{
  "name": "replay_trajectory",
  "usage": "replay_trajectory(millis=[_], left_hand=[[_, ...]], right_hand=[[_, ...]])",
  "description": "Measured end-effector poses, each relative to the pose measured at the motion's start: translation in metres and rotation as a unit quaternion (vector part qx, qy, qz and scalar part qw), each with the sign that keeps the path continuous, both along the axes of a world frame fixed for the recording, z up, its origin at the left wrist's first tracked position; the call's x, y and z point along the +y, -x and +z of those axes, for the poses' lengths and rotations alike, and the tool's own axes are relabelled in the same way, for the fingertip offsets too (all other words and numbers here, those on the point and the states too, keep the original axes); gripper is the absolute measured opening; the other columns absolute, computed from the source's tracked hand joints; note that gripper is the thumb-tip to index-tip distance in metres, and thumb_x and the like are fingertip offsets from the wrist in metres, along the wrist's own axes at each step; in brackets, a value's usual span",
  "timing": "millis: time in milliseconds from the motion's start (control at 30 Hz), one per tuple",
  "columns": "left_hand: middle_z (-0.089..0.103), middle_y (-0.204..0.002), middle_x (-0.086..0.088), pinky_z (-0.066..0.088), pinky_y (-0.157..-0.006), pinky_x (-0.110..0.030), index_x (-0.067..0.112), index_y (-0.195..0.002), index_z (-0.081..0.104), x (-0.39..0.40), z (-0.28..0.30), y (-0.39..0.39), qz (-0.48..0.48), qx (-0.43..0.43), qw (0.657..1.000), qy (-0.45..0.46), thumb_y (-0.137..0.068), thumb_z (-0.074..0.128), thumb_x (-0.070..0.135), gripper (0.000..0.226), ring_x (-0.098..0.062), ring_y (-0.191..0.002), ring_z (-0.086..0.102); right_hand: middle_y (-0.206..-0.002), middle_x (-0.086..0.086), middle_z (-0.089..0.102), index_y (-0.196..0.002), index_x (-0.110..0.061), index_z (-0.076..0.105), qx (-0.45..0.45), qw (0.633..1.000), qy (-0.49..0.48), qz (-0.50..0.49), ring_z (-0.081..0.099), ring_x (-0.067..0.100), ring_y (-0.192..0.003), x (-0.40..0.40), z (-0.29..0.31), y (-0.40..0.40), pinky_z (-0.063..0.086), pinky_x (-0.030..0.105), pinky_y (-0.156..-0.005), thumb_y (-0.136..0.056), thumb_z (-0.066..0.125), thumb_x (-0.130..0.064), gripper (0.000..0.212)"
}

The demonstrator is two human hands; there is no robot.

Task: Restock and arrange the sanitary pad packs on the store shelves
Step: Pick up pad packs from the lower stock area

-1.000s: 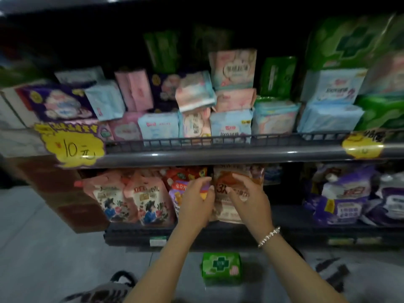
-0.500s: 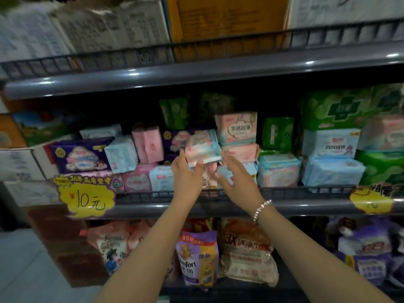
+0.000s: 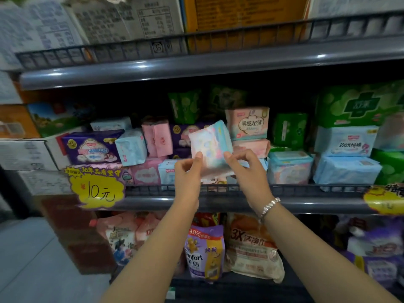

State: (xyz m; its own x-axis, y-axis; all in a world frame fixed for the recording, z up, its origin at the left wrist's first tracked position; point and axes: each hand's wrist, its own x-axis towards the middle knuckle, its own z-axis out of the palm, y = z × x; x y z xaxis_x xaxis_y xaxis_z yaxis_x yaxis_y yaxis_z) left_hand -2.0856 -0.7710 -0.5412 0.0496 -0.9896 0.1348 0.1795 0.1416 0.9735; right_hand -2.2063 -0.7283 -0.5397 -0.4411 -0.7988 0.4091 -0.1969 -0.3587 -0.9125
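Lifted off its stack, the pastel pack (image 3: 209,145) tilts between both hands; left hand (image 3: 188,173) and right hand (image 3: 247,171) seemingly pinch its lower corners.

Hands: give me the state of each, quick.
Left hand: holding the pastel pack by its lower left edge.
Right hand: pinching the same pack at its lower right edge.

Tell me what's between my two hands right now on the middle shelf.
In the head view, a pastel pink-and-blue pad pack sits between your left hand and right hand; both pinch its lower edges, holding it tilted in front of the stacked packs.
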Motion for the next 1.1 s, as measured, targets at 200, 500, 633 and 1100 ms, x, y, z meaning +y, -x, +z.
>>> replay_trajectory(millis=[200,500,633,1100], left_hand=[[0.065,-0.114,-0.006,0.053,-0.093,-0.043,0.024,-0.116,0.054,0.043,-0.027,-0.016,-0.089,0.073,0.992,-0.041,-0.088,0.068,0.03,0.032,-0.022,-0.102,0.067],[0.067,-0.112,-0.009,0.054,-0.089,-0.048,0.025,-0.111,0.055,0.081,-0.093,-0.033,-0.124,-0.038,0.98,-0.153,-0.083,0.071,0.043,0.037,-0.026,-0.098,0.067],[0.069,-0.108,0.001,0.055,-0.088,-0.04,0.025,-0.108,0.065,0.092,-0.11,-0.033,-0.185,-0.037,0.966,-0.175,-0.092,0.06,0.04,0.023,-0.022,-0.1,0.067],[0.064,-0.124,-0.003,0.054,-0.071,-0.021,0.02,-0.132,0.048,0.086,-0.15,-0.049,-0.193,-0.045,0.966,-0.167,-0.07,0.066,0.049,0.071,-0.013,-0.101,0.065]], right_hand=[[-0.095,-0.004,0.064,-0.095,-0.022,0.06,-0.08,0.996,-0.023,0.026,0.062,0.008,-0.088,0.052,-0.034,-0.001,0.046,0.01,-0.064,-0.085,0.068,-0.033,0.017],[-0.128,-0.022,0.051,-0.131,-0.044,0.046,-0.011,0.982,-0.133,0.133,0.055,-0.009,-0.108,0.111,-0.095,0.004,0.046,0.009,-0.083,-0.094,0.056,-0.031,0.041],[-0.134,-0.021,0.046,-0.126,-0.045,0.05,0.019,0.961,-0.21,0.178,0.046,0.004,-0.124,0.123,-0.116,0.014,0.041,0.02,-0.096,-0.077,0.065,-0.047,0.052],[-0.107,0.004,0.073,-0.111,-0.018,0.066,-0.188,0.912,-0.285,0.226,0.068,0.023,-0.1,0.097,-0.139,-0.001,0.052,0.039,-0.091,-0.072,0.064,-0.045,0.048]])
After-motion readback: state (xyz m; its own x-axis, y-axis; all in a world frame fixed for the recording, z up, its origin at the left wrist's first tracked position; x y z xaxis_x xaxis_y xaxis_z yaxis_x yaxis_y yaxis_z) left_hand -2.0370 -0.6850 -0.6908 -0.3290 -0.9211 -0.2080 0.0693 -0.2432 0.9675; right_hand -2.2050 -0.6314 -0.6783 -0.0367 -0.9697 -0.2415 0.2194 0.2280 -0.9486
